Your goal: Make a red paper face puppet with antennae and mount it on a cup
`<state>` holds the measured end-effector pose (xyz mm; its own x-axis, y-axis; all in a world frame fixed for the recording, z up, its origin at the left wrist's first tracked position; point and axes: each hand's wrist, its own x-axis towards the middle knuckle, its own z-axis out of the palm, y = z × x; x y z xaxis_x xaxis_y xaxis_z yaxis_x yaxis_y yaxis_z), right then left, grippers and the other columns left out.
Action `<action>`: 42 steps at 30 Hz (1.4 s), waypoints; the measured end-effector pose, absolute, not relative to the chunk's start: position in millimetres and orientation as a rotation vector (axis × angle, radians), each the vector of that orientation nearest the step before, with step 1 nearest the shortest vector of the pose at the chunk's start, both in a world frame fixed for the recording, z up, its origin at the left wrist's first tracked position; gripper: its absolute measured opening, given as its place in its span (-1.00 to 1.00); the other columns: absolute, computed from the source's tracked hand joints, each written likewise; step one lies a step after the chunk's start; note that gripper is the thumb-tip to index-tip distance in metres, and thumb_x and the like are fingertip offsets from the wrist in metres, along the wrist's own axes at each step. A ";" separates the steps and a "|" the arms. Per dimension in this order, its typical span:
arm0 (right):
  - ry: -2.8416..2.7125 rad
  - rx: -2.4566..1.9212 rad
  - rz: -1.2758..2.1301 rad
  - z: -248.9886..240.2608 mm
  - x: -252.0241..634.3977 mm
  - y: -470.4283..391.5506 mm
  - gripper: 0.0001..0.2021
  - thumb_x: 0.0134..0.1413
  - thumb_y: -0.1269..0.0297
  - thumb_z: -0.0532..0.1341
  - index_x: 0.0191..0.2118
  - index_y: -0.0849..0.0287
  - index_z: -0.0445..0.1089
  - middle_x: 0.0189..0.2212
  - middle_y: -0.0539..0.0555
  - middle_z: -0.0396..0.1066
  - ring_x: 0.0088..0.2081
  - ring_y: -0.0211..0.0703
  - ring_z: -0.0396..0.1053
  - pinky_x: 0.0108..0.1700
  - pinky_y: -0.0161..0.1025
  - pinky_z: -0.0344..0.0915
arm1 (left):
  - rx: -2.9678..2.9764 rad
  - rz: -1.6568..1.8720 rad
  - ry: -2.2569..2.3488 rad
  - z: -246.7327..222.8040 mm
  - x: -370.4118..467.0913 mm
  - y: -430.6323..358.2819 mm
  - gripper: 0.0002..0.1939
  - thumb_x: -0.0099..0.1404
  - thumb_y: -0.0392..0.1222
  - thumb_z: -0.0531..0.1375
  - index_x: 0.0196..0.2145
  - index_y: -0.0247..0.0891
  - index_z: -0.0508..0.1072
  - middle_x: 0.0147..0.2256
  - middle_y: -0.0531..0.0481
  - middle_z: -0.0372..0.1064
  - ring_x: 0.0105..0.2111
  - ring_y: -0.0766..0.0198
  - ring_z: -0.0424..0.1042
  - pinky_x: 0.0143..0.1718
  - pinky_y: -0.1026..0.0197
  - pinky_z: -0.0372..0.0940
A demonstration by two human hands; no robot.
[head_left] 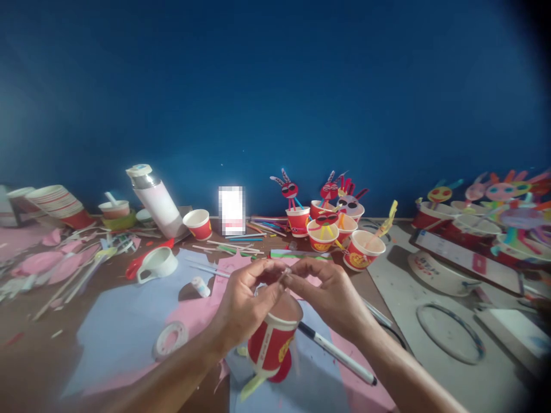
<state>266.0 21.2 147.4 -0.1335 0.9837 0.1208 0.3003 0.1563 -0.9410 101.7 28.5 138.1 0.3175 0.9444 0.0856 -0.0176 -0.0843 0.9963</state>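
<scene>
Over the rim of a red paper cup (272, 344), my left hand (253, 292) and my right hand (329, 289) meet with pinched fingertips. A small pale piece shows between them, too small to make out. The cup stands upright, with a white strip down its side. A yellowish-green strip (252, 388) and a red paper piece (282, 368) lie at its base. Just right of the cup rests a white marker (340, 353) with black ends. Blue paper (297, 396) and pink paper (359, 384) spread beneath. To the left sits a roll of white tape (171, 341).
Behind the hands stand several red cups with paper figures (322, 235), a lit screen (232, 215) and a white thermos (157, 201). Red-handled scissors (148, 258), a mug (159, 265) and a small bottle (200, 287) are left. A phone (469, 261) leans on a bowl (439, 274) at right.
</scene>
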 end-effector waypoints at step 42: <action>-1.818 -1.326 0.591 153.4 272.7 21.6 -0.83 0.09 0.32 0.19 -0.51 0.09 0.38 -0.51 -0.07 0.42 -0.43 -0.21 0.33 -0.29 -0.25 0.20 | 0.897 1.030 0.820 144.1 95.1 44.2 -0.84 0.00 -0.26 0.37 -0.49 -0.34 0.45 -0.47 0.01 0.41 -0.50 0.36 0.34 -0.43 0.31 0.24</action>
<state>272.7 21.6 153.4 -0.1380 0.9358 0.3244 0.5657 0.3433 -0.7497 95.1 44.2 144.1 0.3019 0.9427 -0.1420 -0.3505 0.2482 0.9031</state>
